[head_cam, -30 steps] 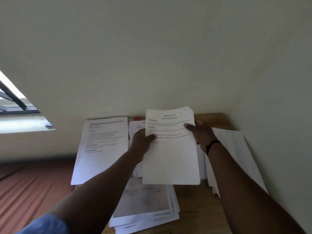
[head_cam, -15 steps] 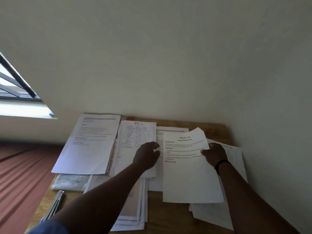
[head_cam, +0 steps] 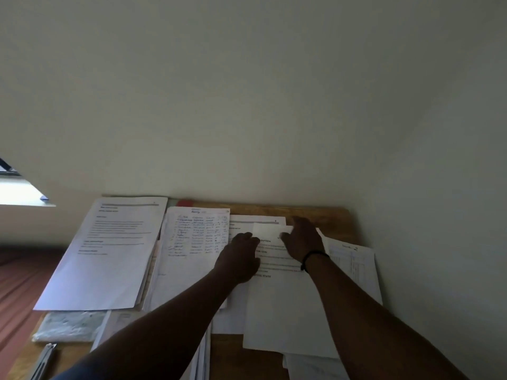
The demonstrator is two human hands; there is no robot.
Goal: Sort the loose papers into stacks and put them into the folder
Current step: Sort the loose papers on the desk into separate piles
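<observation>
- Left hand [head_cam: 239, 257] lies flat, fingers spread, pressing the printed sheet [head_cam: 285, 311].
- Right hand [head_cam: 303, 238] rests open on its top edge.
- Sheet lies near the desk's [head_cam: 315, 212] right edge, atop other papers [head_cam: 192, 242].

Single head view, looking forward and down over wooden table [head_cam: 315, 215] from its near edge, close in; wall [head_cam: 247, 91] behind table fills upper frame.
</observation>
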